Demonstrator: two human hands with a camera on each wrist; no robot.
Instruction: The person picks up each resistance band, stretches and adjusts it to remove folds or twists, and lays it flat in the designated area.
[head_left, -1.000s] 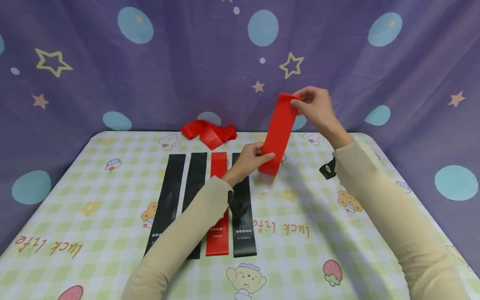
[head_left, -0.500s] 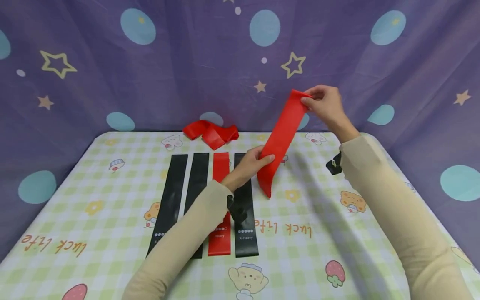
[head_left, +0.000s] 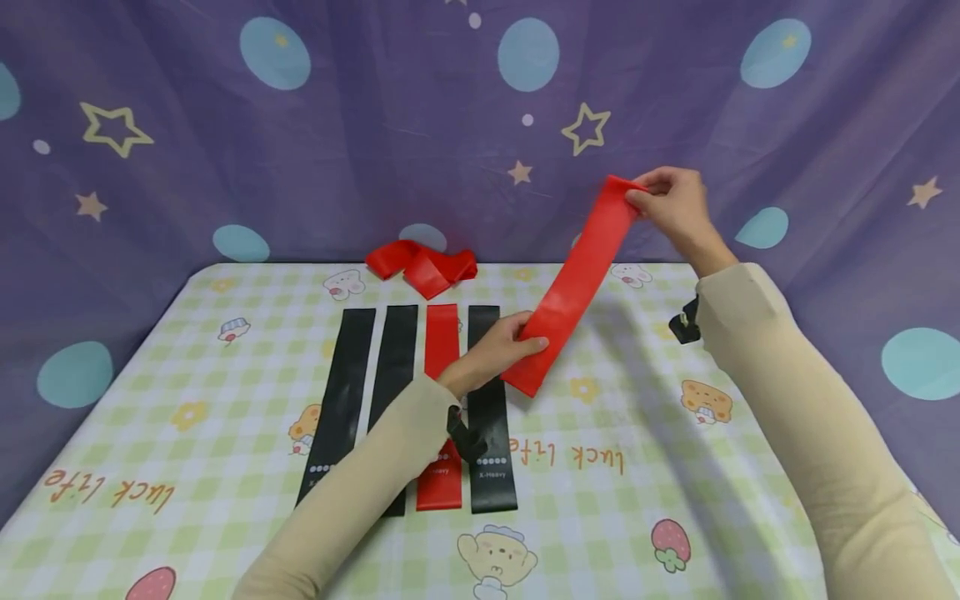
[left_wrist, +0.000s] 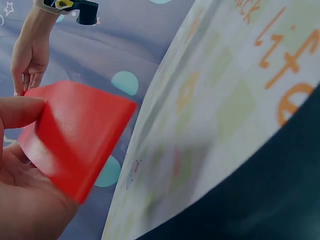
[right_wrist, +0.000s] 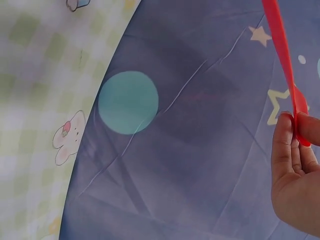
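From above, the head view faces forward-down; the closer wrist views share the red band [head_left: 573, 283].

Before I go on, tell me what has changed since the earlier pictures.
In the head view, the right hand moved right and slightly up, the left hand slightly down. The held band now slopes more and spans a wider gap between them. Both hands kept hold of it. The four flat bands and the crumpled band stayed put.
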